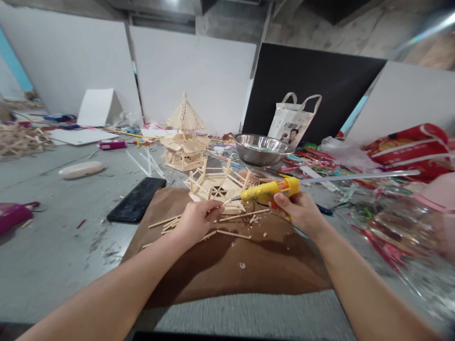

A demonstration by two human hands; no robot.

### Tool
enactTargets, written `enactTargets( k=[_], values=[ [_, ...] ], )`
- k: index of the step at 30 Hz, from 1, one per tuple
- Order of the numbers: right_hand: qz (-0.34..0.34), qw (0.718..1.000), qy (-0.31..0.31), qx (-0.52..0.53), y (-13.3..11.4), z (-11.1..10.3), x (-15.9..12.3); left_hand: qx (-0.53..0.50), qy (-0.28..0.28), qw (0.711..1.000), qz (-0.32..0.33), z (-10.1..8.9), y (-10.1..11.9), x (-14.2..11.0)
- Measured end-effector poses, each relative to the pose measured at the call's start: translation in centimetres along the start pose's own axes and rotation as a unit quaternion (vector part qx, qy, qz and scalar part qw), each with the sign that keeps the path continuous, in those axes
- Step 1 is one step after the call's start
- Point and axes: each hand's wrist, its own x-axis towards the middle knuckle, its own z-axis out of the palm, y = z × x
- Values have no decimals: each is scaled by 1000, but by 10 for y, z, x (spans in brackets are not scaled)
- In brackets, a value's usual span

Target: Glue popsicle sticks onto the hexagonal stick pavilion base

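My right hand [296, 210] is wrapped round a yellow hot glue gun [265, 190], with a long clear glue stick [359, 176] poking out of its back. The gun's nozzle points left, close to the fingertips of my left hand [199, 219]. Those fingers pinch a small wooden stick [226, 202], mostly hidden by the hand. Just behind both hands stands a low, roofless ring-shaped frame [202, 187] made of wooden sticks. Loose wooden sticks [233, 234] lie on the brown board [270, 270] beneath my hands.
Behind the frame stands a stick pavilion with a pointed roof [185, 118]. A steel bowl [263, 150] and a paper bag [291, 123] are behind right. A black phone [137, 200] lies left of the board. Wrappers and a pink-lidded clear container [408, 227] crowd the right.
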Motion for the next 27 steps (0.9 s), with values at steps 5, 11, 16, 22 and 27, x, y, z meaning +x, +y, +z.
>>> enactTargets(
  k=[5,11,16,22,27],
  values=[
    [4,1000,5,3,-1,0,1,-1,4,1000,-4,0,0,0],
    [2,1000,6,-5,-7,-1,0,3,2,1000,-7,-2,1,0],
    [4,1000,1,6,-5,0,2,0,4,1000,4,-2,2,0],
    [8,1000,11,9,0,-1,1,19,22,1000,-1,-2,2,0],
    [-8,1000,13,-5,-6,2,-1,31,30,999,-1,-2,2,1]
  ],
)
